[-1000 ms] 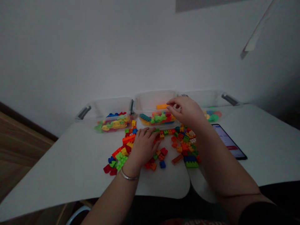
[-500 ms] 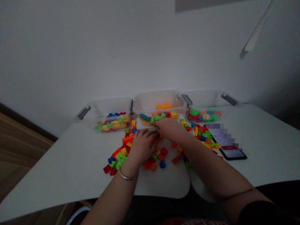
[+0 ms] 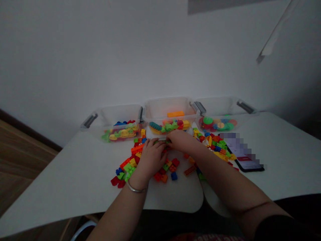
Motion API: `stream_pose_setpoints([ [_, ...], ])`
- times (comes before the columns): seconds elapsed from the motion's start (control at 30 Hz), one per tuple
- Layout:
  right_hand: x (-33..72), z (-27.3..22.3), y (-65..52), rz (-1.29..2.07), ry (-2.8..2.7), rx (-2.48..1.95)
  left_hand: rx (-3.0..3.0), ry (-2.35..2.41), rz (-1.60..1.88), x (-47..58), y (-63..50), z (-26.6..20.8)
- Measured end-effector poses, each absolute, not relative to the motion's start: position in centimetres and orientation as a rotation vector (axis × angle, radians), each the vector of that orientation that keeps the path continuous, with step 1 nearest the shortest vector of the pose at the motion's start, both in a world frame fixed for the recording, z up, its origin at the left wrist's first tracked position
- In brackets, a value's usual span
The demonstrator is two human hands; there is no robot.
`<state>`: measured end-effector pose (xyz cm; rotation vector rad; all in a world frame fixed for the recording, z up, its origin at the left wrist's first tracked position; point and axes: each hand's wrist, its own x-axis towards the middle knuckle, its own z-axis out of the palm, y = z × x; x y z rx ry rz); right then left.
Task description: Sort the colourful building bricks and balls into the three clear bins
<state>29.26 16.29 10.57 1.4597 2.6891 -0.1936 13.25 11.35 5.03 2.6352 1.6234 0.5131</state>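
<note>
My left hand (image 3: 152, 158), with a silver bangle at the wrist, reaches over the middle of a pile of plastic building bricks (image 3: 129, 167). Its fingers bend forward and down, with the thumb tucked towards them. My right hand (image 3: 182, 142) meets it from the right, fingers curled downward and mostly hidden behind the hand. A green piece (image 3: 160, 142) shows in part by the left fingertips, between the hands; its shape is unclear. Loose bricks, among them a blue brick (image 3: 174, 176) and an orange brick (image 3: 190, 171), lie nearer to me on the table.
Three clear bins stand along the wall: a left bin (image 3: 120, 112), a middle bin (image 3: 170, 103) and a right bin (image 3: 218, 103), all holding coloured pieces. More bricks (image 3: 218, 144) lie to the right, beside a phone (image 3: 247, 162). The white table (image 3: 82, 187) has a curved front edge.
My right hand has drawn slightly down and back from the front of the middle bin, closer to the left fingertips. The left hand stays almost in place.
</note>
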Motion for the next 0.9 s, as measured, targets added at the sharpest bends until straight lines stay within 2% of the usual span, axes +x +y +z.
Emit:
stream_pose_setpoints([
  [0.37, 29.4, 11.2, 15.5, -0.172, 2.736, 1.510, 2.633, 1.549, 0.598, 13.1, 11.5, 5.0],
  [0.67, 34.2, 15.8, 14.9, 0.087, 3.148, 1.918, 2.534, 1.629, 0.791, 13.2, 11.5, 5.6],
  [0.9, 36.8, 14.9, 17.8, 0.127, 3.251, 2.201, 2.489, 1.791, 0.788, 13.1, 11.4, 5.6],
])
